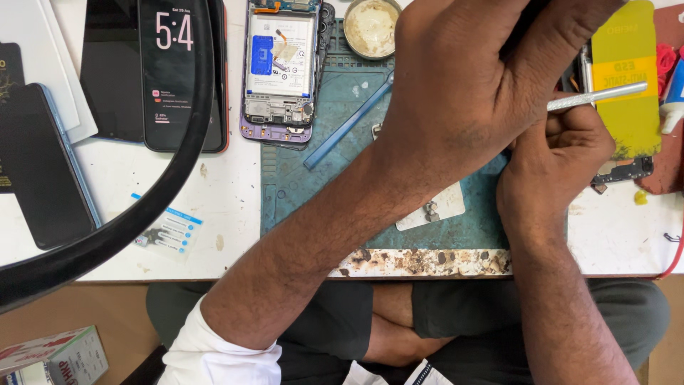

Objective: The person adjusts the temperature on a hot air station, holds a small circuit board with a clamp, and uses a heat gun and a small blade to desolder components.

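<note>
My left hand (470,71) reaches across the teal work mat (313,192) to the upper right, its fingers curled around something dark that is mostly hidden. My right hand (556,153) sits just below it, closed around a thin silver metal tool (605,94) that points right. An opened phone (279,68) with its back removed, showing a white battery and circuit parts, lies at the mat's top left. A blue plastic pry stick (342,128) lies slanted beside it.
A lit phone (174,71) and a dark phone (43,164) lie on the white table at left. A black curved cable or ring (142,207) arcs across. A round tin (370,27), yellow plastic card (627,71) and small white plate with screws (438,208) are nearby.
</note>
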Available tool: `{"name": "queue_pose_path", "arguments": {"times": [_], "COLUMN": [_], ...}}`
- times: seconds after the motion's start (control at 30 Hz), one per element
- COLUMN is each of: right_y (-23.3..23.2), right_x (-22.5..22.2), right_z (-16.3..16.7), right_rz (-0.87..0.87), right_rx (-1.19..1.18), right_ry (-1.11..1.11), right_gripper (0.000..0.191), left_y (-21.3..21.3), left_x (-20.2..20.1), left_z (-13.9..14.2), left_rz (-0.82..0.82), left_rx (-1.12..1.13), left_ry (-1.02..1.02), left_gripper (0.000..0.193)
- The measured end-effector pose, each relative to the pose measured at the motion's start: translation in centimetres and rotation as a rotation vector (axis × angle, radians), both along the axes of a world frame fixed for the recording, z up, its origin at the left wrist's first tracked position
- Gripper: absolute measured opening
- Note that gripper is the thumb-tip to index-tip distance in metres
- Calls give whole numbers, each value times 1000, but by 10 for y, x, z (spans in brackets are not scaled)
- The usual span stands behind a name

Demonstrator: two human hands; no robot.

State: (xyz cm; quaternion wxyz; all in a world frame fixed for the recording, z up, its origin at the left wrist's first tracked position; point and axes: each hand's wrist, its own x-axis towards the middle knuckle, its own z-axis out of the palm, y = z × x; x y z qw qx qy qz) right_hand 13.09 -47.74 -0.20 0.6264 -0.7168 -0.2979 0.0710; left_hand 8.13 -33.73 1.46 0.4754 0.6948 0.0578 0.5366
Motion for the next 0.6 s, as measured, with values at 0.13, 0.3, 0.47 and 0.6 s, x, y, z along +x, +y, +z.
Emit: {"name": "queue_pose_path", "arguments": {"times": [0.13,0.3,0.47,0.6], "right_y": [-1,1,5,3], "right_x": [0,-1,-3,-3], "right_z": [0,3,7,6], "right_rz": [-13,-10,-48,-18], "right_rx": [-33,-21,-18,-19], "right_ry": [-42,-27,59,5], "right_gripper": [20,21,14,17], "left_y": [-5,0,2,-1], "left_x": [-1,-2,-2,-3], "left_z": [0,2,5,5], "left_rz": [-15,-10,-31,-43], "left_rx": [-29,-13,-27,-53], "left_ry": [32,-7,-29,-11], "left_gripper": [30,26,24,25]}}
